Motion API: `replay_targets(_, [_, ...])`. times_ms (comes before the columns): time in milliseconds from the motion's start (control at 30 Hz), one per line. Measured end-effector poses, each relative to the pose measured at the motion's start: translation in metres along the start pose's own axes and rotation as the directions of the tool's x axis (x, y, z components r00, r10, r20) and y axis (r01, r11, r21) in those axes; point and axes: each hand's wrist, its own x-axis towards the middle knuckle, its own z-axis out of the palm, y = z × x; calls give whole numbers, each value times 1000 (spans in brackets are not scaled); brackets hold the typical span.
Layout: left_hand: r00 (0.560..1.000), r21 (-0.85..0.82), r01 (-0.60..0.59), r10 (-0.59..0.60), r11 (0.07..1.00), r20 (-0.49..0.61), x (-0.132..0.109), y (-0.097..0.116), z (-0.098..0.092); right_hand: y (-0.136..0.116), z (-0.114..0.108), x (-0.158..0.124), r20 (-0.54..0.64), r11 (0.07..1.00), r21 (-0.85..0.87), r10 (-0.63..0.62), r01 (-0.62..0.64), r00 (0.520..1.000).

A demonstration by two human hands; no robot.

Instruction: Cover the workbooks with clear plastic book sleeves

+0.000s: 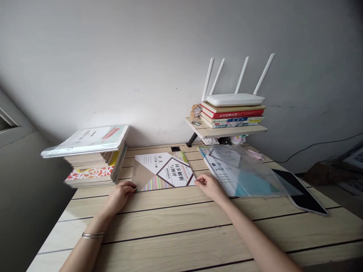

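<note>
A workbook (164, 172) with a white, brown and striped cover lies sideways on the wooden table. At its near left corner is my left hand (121, 194), fingers curled together on the edge. My right hand (210, 186) pinches the near right corner. Just beyond that hand lies another book (219, 166), partly covered by a clear plastic cover (255, 181) that spreads out to the right. A tall stack of books (90, 170) stands close to my left hand, topped by a plastic-covered book (87, 138) that juts out to the left.
On the right, a black-screened tablet (300, 190) lies partly under the plastic. A small raised shelf (232, 131) at the back carries stacked books (235, 116) and a white router (235, 99) with upright antennas. Near the wall is a pink item (255, 154).
</note>
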Motion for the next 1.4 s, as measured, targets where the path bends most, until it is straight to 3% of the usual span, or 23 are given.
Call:
replay_targets(133, [998, 18, 48, -47, 999, -51, -2, 5, 2, 7, 0, 2, 33, 999, -16, 48, -48, 998])
replay_targets(233, [968, 5, 209, -206, 978, -144, -2, 13, 8, 2, -2, 1, 12, 997, 61, 51, -52, 999])
replay_targets(333, [934, 10, 330, -325, 944, -151, 3, 20, 11, -11, -4, -5, 34, 995, 100, -18, 15, 999])
replay_targets(433, [939, 91, 336, -326, 937, -115, 13, 22, 7, -24, -8, -11, 120, 998, 8, -62, 62, 991])
replay_targets(500, [941, 150, 333, -319, 931, -113, 20, 24, 2, -30, -15, -6, 243, 993, -104, -27, 53, 970])
replay_targets(600, [905, 184, 376, -317, 908, -285, 23, 35, 6, -38, -25, 23, 334, 965, -247, 1, 87, 943])
replay_targets(667, [830, 47, 435, -381, 899, -407, 19, 48, 20, -42, -24, 54, 283, 951, -276, -55, 136, 958])
replay_targets(700, [789, -93, 469, -464, 878, -402, 17, 56, 29, -44, -20, 70, 264, 949, -277, -79, 154, 961])
replay_targets(733, [748, -264, 513, -576, 817, -330, 14, 65, 39, -45, -15, 85, 257, 947, -278, -91, 164, 962])
replay_targets(800, [699, -531, 595, -714, 604, -29, 11, 81, 57, -46, 1, 108, 265, 944, -287, -87, 165, 960])
replay_targets(867, [668, -687, 588, -735, 427, 116, 11, 95, 69, -46, 15, 121, 280, 941, -301, -69, 156, 958])
replay_targets(933, [664, -744, 561, -733, 362, 145, 16, 103, 74, -46, 24, 125, 280, 937, -322, -43, 135, 959])
replay_targets(1033, [670, -724, 560, -734, 402, 111, 30, 104, 74, -46, 23, 120, 251, 929, -363, 17, 78, 968])
replay_targets(1100, [691, -674, 552, -721, 491, 41, 43, 97, 72, -45, 16, 112, 246, 926, -376, 69, 29, 967])
replay_targets(1233, [729, -563, 540, -682, 626, -59, 71, 65, 64, -43, 7, 83, 319, 949, -312, 158, -54, 935])
replay_targets(1400, [776, -431, 548, -628, 717, -58, 100, 23, 46, -50, 27, 41, 388, 984, -135, 163, -119, 907])
